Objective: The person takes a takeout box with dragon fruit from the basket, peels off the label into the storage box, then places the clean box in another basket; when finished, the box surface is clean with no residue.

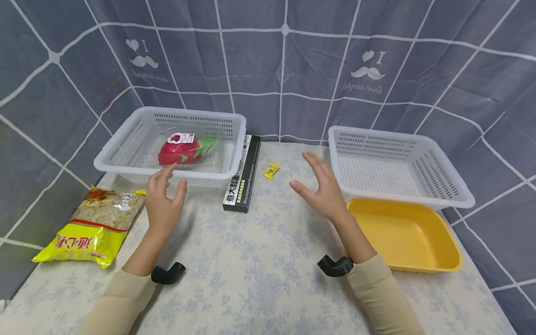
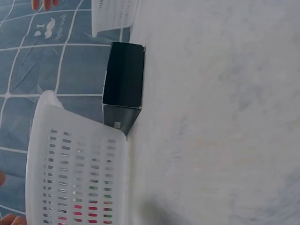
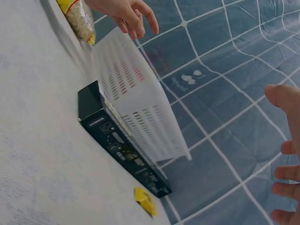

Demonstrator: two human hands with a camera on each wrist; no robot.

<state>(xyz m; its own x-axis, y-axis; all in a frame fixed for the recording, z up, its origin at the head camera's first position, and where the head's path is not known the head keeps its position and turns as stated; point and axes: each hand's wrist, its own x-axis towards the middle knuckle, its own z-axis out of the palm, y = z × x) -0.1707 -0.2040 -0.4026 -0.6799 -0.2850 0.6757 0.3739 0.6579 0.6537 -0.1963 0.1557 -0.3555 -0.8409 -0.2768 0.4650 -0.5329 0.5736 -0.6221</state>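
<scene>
1 red clear-packed dragon fruit (image 1: 179, 152) sits inside the white slotted plastic basket (image 1: 201, 176), far-left corner of the patterned table (image 1: 251, 270); small yellow-wrapped candy (image 1: 271, 171) lies outside, left hand (image 1: 162, 202) and right hand (image 1: 321, 190) fingers spread, 0 held.

You've got dragon fruit (image 1: 180, 152) in the left basket (image 1: 205, 176), pasta bag (image 1: 94, 227) in front. Candy (image 1: 271, 171) sits right of the box (image 1: 243, 181), tub (image 1: 404, 235) before the right basket (image 1: 374, 174).

A passage lies over the candy (image 1: 271, 171), flanked by the black box (image 1: 244, 176) and right white basket (image 1: 372, 177).
</scene>
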